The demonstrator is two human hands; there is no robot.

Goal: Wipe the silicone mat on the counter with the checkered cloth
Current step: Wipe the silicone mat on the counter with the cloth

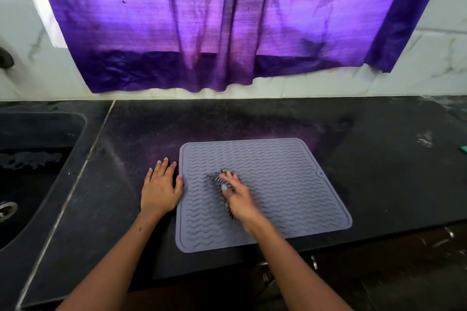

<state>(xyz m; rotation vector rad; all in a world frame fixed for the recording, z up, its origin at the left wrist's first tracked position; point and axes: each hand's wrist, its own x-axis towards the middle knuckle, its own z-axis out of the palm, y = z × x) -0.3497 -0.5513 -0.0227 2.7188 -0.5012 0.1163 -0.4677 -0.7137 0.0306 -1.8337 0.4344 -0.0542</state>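
Note:
A grey silicone mat (290, 184) with wavy ridges lies flat on the black counter (379, 171), near its front edge. My right hand (240, 199) rests on the mat's left-middle part, closed around a bunched checkered cloth (219, 183) that pokes out past my fingers and along the hand's left side. The hand looks slightly blurred. My left hand (160, 188) lies flat on the counter with its fingers spread. Its thumb touches the mat's left edge.
A dark sink (30, 179) with a metal drain (6, 211) sits at the left. A purple curtain (227, 20) hangs over the tiled wall behind. A small green object (463, 150) shows at the right edge. Cabinet handles (313, 261) lie below the counter front.

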